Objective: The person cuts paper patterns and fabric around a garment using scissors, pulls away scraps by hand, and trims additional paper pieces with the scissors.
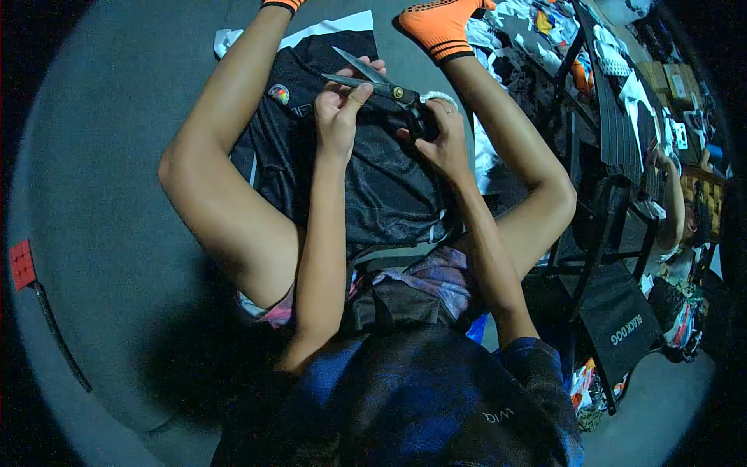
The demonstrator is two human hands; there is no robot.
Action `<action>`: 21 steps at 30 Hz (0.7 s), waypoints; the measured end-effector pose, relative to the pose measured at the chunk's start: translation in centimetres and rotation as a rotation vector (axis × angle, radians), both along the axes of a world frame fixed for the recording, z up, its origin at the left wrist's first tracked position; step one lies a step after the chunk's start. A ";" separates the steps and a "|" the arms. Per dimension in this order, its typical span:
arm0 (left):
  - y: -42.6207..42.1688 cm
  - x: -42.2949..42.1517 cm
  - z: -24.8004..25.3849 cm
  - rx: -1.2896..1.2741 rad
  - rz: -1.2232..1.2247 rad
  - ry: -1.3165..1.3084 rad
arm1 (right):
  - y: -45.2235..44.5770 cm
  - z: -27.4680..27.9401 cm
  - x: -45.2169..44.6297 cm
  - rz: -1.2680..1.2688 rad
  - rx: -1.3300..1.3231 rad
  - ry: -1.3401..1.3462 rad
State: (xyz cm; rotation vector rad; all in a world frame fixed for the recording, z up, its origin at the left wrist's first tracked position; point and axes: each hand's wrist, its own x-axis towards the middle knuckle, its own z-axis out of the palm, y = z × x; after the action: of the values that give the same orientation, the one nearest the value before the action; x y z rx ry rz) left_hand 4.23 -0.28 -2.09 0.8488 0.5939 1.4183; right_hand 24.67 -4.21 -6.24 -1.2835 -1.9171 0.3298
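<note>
- Gripping the scissors [398,93] by their dark handles, the right hand [447,148] is holding them at the far side of the lap, above the black garment [389,175].
- The left hand [336,121] is pinching the nearer blade between thumb and fingers; the two blades are standing apart, their tips pointing left.
- The garment is lying between the bent legs [206,183], its round coloured badge [279,94] showing left of the left hand.
- Orange socks [438,33] are covering the feet.
- A red square object [22,265] is lying at far left.
</note>
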 end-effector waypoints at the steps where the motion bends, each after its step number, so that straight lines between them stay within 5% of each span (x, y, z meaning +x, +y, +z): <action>1: 0.0 0.0 0.0 -0.006 0.004 -0.002 | 0.0 -0.1 0.0 0.000 0.000 0.000; 21: 0.0 0.2 -0.2 -0.042 0.077 0.017 | -0.2 0.0 0.2 -0.013 -0.064 0.077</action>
State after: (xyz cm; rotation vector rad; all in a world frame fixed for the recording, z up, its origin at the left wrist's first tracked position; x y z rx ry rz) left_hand 4.47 -0.33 -2.27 0.8129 0.6727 1.4649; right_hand 24.86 -4.45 -6.23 -1.3058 -1.8459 0.4312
